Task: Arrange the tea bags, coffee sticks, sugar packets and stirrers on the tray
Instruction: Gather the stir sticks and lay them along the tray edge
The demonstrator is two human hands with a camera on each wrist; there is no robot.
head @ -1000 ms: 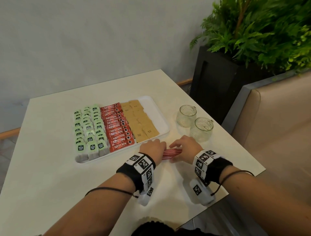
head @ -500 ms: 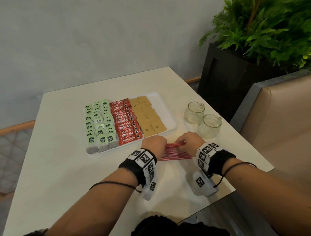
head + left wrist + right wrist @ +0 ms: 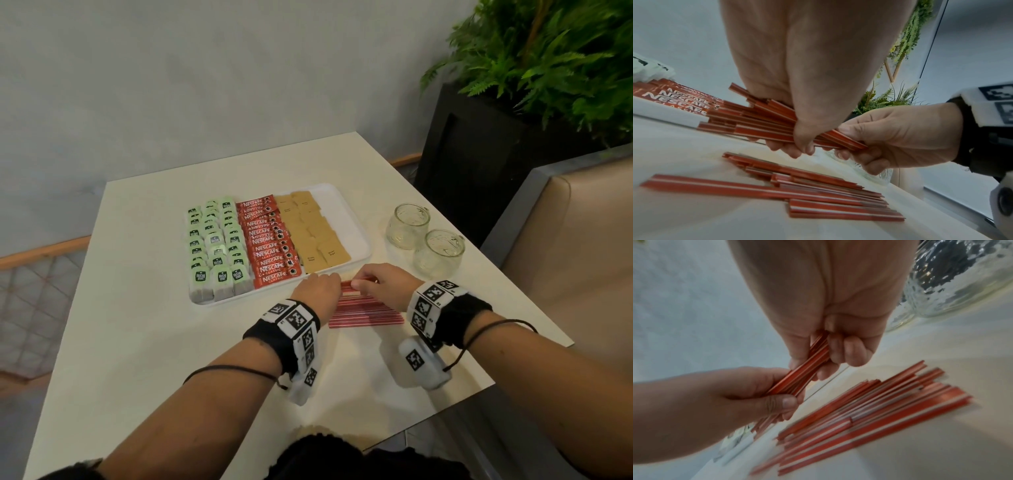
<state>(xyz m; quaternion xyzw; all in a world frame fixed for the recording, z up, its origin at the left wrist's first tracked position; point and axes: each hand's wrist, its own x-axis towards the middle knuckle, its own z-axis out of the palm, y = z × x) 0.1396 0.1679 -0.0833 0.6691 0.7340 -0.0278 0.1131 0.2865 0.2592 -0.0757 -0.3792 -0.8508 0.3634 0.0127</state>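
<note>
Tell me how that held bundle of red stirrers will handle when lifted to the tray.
The stirrers look thin, straight, probably stiff and light. Their ends sit uneven, so some may slide out. Both hands gripping likely keeps them together.

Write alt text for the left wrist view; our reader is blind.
Left hand and right hand grip a bundle of thin red-and-white plastic stirrers above a cream table. More loose stirrers lie below.
</note>
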